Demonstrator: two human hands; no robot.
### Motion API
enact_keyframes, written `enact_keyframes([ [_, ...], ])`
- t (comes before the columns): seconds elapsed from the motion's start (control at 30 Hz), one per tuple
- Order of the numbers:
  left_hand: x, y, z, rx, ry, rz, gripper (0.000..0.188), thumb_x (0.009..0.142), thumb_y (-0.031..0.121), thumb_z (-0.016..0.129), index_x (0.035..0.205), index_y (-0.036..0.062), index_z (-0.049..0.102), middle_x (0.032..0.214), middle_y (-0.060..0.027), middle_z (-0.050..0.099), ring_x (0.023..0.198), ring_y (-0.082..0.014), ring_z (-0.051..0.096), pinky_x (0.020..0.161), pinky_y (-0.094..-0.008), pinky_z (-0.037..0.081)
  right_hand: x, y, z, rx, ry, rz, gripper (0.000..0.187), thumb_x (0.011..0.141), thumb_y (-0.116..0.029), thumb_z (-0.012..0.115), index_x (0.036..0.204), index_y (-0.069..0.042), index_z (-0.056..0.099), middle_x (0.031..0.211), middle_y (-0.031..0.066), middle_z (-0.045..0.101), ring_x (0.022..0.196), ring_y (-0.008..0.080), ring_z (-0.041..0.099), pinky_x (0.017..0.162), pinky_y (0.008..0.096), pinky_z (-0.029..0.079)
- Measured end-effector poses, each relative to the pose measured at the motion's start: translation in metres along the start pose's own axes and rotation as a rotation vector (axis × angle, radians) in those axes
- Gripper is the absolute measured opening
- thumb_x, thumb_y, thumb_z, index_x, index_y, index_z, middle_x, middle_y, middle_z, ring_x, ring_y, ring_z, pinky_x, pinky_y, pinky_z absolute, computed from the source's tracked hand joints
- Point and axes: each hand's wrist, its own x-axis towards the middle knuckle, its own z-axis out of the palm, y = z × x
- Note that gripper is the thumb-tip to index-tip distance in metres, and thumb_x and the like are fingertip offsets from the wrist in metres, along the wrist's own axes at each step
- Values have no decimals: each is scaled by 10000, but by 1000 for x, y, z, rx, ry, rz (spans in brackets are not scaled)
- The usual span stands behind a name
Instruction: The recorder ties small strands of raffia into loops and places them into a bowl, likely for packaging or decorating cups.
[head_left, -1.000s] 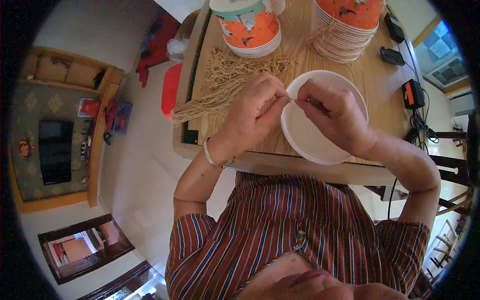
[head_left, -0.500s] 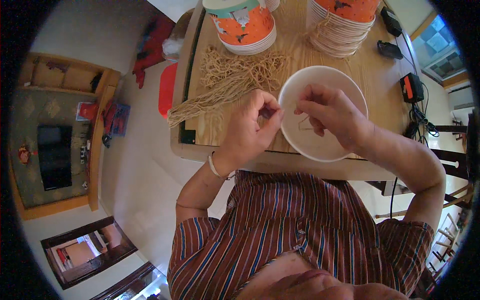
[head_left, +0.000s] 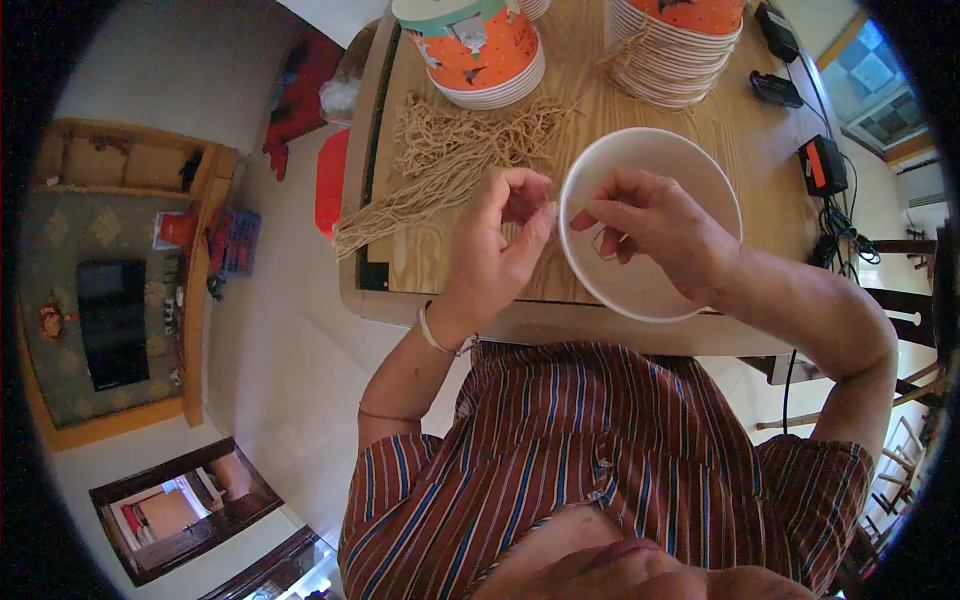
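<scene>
Starting at the left, we are seeing a red stool [head_left: 330, 180] standing beside the wooden table [head_left: 565, 65], where a loose bundle of tan cord [head_left: 450, 160] is lying, its tangled strands at the far end and its straighter strands trailing toward the near left. Just beyond it, 1 stack of orange-sided tubs [head_left: 475, 55] is standing on the table. Our left hand [head_left: 495, 235] is hovering at the near side of the cord, thumb and forefinger curving toward each other across a narrow space; whether a thin fibre is sitting between them, we are not able to tell. To the right, a white round tub [head_left: 640, 285] is resting with its mouth up, and over it our right hand [head_left: 665, 225] is pinching 1 short tan strand [head_left: 600, 240], which is curling out below the fingers. For good control, we are best keeping that pinch light and close to the strand's end, leaving a free tip for the left fingertips to meet, and working over the pale tub, where the thin fibre is showing more clearly. Farther right, a 2nd stack of tubs [head_left: 675, 65] is carrying cord against its rims, and a black-and-orange adapter [head_left: 822, 165] is lying by the table's right edge.
</scene>
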Motion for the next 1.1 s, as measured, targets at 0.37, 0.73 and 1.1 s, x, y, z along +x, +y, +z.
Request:
enact_keyframes([
  [0.37, 5, -11, -4, -187, -169, -31, 294, 945, 143, 602, 1186, -20, 560, 1056, -65, 626, 922, -120, 603, 829, -273, 496, 2, -1, 1, 12, -23, 6, 124, 940, -168, 592, 984, -56, 624, 866, 5, 663, 641, 61, 563, 589, 222, 465],
  [0.73, 5, -14, -3, -240, -188, -85, 289, 950, 133, 598, 1196, -10, 549, 1036, -54, 622, 933, -103, 590, 843, -265, 487, 4, -1, 2, -29, -17, -4, 123, 947, -173, 587, 989, -62, 620, 866, 5, 661, 631, 63, 562, 567, 225, 454],
  [1.1, 3, -11, -4, -267, -162, -113, 263, 952, 84, 574, 1194, -20, 571, 1052, -67, 640, 958, -118, 612, 847, -263, 502, 5, -5, 5, -71, -6, 16, 131, 953, -184, 581, 985, -62, 618, 862, 2, 654, 625, 62, 557, 554, 221, 456],
])
